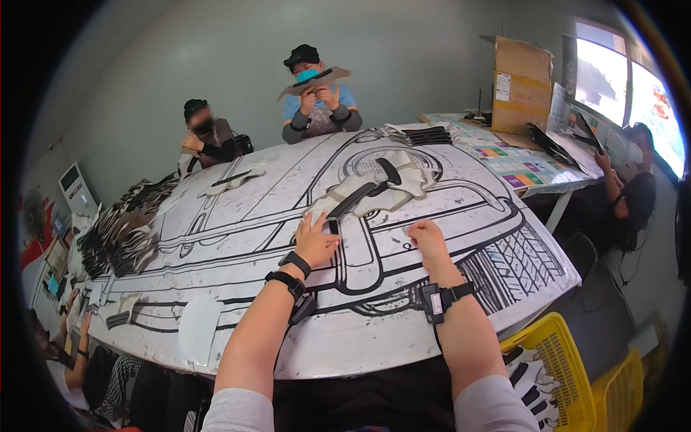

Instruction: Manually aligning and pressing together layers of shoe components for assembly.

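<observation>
My left hand (317, 243) lies at the middle of the table with fingers spread, beside the near end of a long black strip (351, 199). That strip rests on several pale, irregular flat pieces (412, 181), piled beyond my hands. Another short, curved black strip (389, 171) sits on the same pile. To the right, my right hand (430, 239) is held over the table with its fingers curled together. Whatever it may pinch is too small to make out. Both wrists wear black straps with small devices.
A white cloth with black line drawings covers the table (288, 356). Dark and pale pieces (119, 234) are heaped at the left. A yellow basket (561, 360) of similar pieces stands lower right. Several co-workers sit around; one (320, 108) holds up a piece. A cardboard box (520, 86) stands at the back right.
</observation>
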The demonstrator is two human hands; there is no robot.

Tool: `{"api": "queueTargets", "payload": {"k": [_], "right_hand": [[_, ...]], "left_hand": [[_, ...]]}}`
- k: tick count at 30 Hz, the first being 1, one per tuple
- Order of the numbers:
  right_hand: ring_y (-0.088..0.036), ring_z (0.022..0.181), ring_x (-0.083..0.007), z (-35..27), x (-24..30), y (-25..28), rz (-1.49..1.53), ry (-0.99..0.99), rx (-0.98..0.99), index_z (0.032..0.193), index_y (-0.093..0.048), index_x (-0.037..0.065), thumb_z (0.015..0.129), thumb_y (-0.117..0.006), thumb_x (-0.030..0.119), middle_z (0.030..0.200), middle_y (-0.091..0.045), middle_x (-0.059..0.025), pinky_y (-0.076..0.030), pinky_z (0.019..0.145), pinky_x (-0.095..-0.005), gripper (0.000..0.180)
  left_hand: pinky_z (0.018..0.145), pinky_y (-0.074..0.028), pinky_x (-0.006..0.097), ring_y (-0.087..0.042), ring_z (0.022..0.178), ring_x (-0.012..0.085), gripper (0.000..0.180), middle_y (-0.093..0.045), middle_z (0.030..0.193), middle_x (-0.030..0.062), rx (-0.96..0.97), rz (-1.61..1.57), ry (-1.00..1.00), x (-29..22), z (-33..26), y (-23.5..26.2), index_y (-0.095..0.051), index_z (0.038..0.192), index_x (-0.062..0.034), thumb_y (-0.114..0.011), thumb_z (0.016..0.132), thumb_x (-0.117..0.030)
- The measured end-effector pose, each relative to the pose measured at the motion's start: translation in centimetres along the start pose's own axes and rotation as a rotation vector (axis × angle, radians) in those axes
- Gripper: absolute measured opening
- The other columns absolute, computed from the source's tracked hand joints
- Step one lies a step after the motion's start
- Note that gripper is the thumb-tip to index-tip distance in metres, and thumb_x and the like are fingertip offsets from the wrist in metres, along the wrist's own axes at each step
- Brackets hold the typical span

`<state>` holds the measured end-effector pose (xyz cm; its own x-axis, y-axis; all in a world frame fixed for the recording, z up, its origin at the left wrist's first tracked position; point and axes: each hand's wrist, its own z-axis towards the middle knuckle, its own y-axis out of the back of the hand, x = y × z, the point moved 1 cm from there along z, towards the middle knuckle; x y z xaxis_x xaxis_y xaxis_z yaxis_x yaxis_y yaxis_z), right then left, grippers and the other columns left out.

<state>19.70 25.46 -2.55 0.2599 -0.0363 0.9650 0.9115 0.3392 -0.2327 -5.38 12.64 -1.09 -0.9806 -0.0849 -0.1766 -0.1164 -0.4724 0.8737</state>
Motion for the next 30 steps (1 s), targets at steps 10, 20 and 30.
{"api": "queueTargets", "payload": {"k": [10,20,30], "right_hand": [[-0.045,0.060,-0.0094,-0.4,-0.7,-1.0,-0.005,-0.028,0.045,0.077,-0.055,0.005,0.074,-0.061,0.004,0.070,-0.053,-0.0007,-0.036,0.051,-0.0244,0.006],[-0.049,0.059,-0.0106,-1.4,0.4,-1.4,-0.101,-0.060,0.205,0.084,-0.054,0.003,0.075,-0.060,0.001,0.069,-0.054,-0.0033,-0.042,0.052,-0.0244,0.011],[-0.064,0.077,-0.0256,-13.3,3.8,-8.6,-0.746,-0.772,1.515,0.103,-0.054,-0.005,0.089,-0.038,0.060,0.087,-0.063,-0.0182,-0.056,0.061,-0.0352,0.069]], "left_hand": [[0.100,-0.024,0.055,-0.037,0.123,0.0295,0.028,-0.055,0.123,-0.0028,0.100,0.143,0.060,3.6,2.3,-0.8,-0.064,0.106,-0.0123,-0.052,0.083,-0.023],[0.086,-0.034,0.046,-0.051,0.098,0.0271,0.017,-0.064,0.099,0.0051,0.033,0.515,-0.049,0.1,-10.7,13.5,-0.066,0.085,-0.0055,-0.054,0.078,-0.014],[0.083,-0.041,0.039,-0.053,0.096,0.0279,0.037,-0.054,0.116,0.0129,0.427,-0.270,-0.320,-16.3,-21.5,14.3,-0.049,0.117,0.0024,-0.053,0.084,-0.015]]}}
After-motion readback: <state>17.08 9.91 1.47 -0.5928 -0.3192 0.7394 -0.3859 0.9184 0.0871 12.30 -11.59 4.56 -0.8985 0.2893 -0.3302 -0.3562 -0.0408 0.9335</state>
